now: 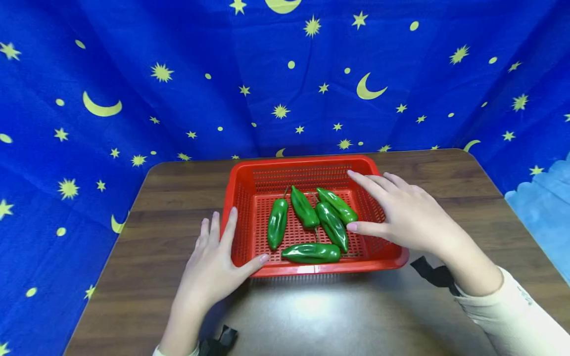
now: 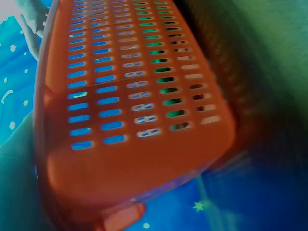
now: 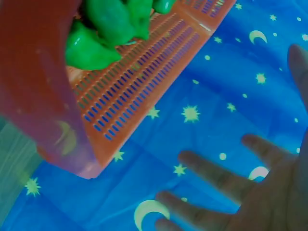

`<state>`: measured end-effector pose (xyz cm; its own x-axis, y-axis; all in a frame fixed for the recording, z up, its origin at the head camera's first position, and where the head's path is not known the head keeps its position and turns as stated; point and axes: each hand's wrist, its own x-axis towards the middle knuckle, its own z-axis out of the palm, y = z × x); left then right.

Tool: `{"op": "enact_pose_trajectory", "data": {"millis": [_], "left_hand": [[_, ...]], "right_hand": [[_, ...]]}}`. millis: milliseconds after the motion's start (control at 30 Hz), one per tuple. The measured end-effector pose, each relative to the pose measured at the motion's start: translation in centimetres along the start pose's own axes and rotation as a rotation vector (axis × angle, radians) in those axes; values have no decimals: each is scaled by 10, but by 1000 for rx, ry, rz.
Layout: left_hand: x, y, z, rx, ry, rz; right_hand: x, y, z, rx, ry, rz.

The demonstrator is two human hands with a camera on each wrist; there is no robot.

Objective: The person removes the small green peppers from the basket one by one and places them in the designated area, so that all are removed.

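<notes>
A red plastic basket (image 1: 347,267) with slotted walls sits on the table. Several glossy green peppers lie in it, among them a left upright-lying pepper (image 1: 277,224) and a sideways pepper (image 1: 311,252) along the near side. My left hand (image 1: 211,269) is spread at the near left corner, thumb by the near rim; whether it touches cannot be made out. Over the right rim spreads my right hand (image 1: 407,212), its fingers extended, thumb tip close to the peppers. The left wrist view shows the basket's slotted outer wall (image 2: 125,178). Spread fingers of the right hand (image 3: 255,197) appear in the right wrist view.
The brown wooden table (image 1: 178,198) carries the basket. Behind it hangs a blue curtain (image 1: 249,44) with yellow stars and moons. Light blue fabric (image 1: 541,207) shows at the far right. A black strap (image 1: 432,272) trails below the right wrist.
</notes>
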<state>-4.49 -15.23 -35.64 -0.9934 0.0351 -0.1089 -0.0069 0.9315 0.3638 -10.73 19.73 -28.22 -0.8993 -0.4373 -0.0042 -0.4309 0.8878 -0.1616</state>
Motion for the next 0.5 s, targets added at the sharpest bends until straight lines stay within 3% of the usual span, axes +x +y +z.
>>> {"op": "enact_pose_trajectory", "data": {"millis": [200, 500], "left_hand": [[-1, -5, 9, -62, 0, -19], [-1, -8, 14, -79, 19, -26]], "right_hand": [[19, 13, 5, 139, -131, -69], [43, 19, 30, 196, -273, -146]]}}
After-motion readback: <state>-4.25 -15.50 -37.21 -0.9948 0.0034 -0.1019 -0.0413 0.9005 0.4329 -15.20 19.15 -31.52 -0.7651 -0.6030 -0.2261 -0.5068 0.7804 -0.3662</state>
